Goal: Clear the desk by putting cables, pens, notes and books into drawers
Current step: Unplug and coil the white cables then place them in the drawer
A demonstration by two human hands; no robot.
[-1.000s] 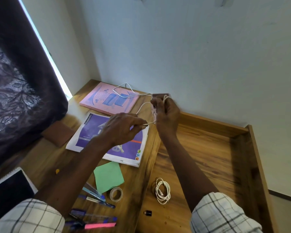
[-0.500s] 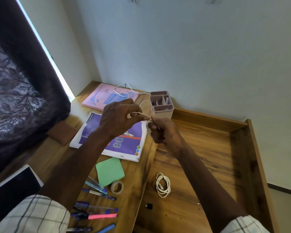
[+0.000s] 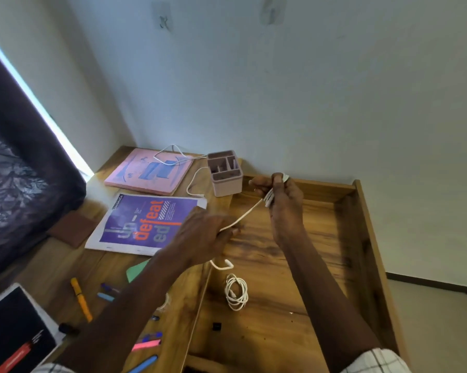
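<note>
While the right hand (image 3: 280, 196) grips several turns of the white cable (image 3: 248, 212) wound round its fingers, the left hand (image 3: 208, 235) pinches the free strand lower down, and the plug end curls below it. Both hands are held above the open drawer (image 3: 367, 238). On the drawer's floor lie a coiled cable (image 3: 236, 292) and a small black adapter (image 3: 216, 326). A pink organiser (image 3: 225, 173) stands just left of the right hand. A loose cable (image 3: 173, 157) trails from beside the organiser across the pink book (image 3: 146, 173). Nearer on the counter (image 3: 51, 262) lies a purple book (image 3: 146, 224). The left forearm hides part of a green note (image 3: 135, 271), with an orange pen (image 3: 81, 298) and a pink highlighter (image 3: 146, 345) nearby.
</note>
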